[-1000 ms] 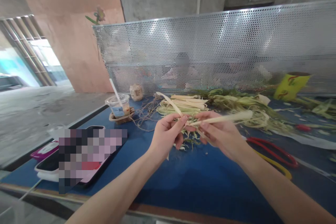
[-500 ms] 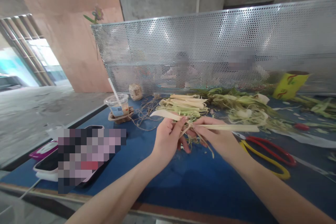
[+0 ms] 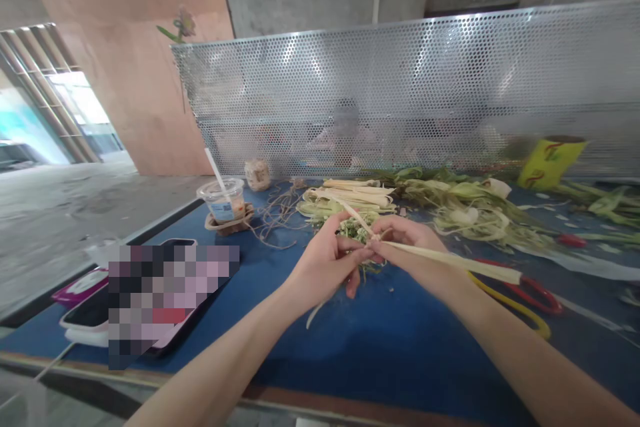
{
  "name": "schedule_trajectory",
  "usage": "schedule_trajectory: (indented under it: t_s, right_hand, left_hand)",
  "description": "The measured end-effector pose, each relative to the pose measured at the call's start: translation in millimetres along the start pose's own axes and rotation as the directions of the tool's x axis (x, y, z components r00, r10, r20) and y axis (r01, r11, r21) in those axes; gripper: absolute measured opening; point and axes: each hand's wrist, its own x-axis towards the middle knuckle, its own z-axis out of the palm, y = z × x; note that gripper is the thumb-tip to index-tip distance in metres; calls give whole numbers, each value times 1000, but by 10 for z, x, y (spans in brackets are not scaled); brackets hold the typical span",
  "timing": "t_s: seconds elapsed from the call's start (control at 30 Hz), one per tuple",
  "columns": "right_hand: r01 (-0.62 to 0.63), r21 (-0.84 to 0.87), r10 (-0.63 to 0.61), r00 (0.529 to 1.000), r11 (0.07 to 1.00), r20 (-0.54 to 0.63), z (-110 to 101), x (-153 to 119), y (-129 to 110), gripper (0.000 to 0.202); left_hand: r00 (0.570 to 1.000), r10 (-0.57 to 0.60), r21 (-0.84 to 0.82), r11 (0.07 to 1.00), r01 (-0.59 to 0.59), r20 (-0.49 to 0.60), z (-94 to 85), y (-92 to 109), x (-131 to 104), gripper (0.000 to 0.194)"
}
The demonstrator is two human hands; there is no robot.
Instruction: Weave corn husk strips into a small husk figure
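Note:
Close together above the blue table, my two hands pinch pale corn husk strips where they meet. My left hand is closed, thumb and fingers gripping at the joint. Thumb and fingertips of my right hand press the same spot, and a long husk strip runs out under it to the right. A thinner strip slants up and left between the hands. Behind the fingers shows a small greenish-white frayed clump, partly hidden. Stacked corn husks lie just beyond. Scissors with one red and one yellow handle lie right, partly covered by my forearm and the strip.
A drink cup with a straw stands left in a cardboard holder, beside tangled twine. Phones lie at the left edge. Green husks and a yellow roll are back right, before a perforated metal screen.
The broad strip end left of my hands has gone from there, and a thin strip now slants up between them. The right-hand strip has tilted downward. My left hand has turned slightly.

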Motion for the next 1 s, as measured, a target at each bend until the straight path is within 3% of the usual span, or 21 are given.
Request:
schedule_trajectory:
  t_s: [0.1, 0.23, 0.47, 0.67, 0.83, 0.9, 1.0]
  right_hand:
    - [-91, 110, 85, 995, 990, 60, -9, 0, 11, 14]
    - [-51, 157, 49, 999, 986, 14, -13, 12, 48, 17]
    - [-51, 65, 44, 993, 997, 105, -13, -5, -47, 19]
    - [51, -146, -43, 997, 988, 58, 62, -90, -129, 9]
    - [102, -211, -117, 991, 972, -59, 110, -101, -59, 7]
    - [117, -182, -130, 990, 976, -59, 107, -98, -69, 7]
    - [93, -136, -99, 994, 986, -38, 73, -91, -116, 7]
  left_hand:
    - [999, -10, 15, 1000, 11, -32, -4, 0, 4, 47]
    - [998, -32, 12, 999, 33, -58, -11, 26, -14, 33]
    - [998, -31, 61, 998, 35, -53, -63, 38, -15, 26]
    - [959, 147, 175, 979, -106, -242, -80, -68, 56, 22]
    - [880, 251, 241, 957, -162, -402, -57, -171, 63, 15]
    - [858, 259, 201, 962, -187, -443, -43, -169, 55, 14]
    - [872, 173, 73, 985, -157, -457, -34, -125, 46, 16]
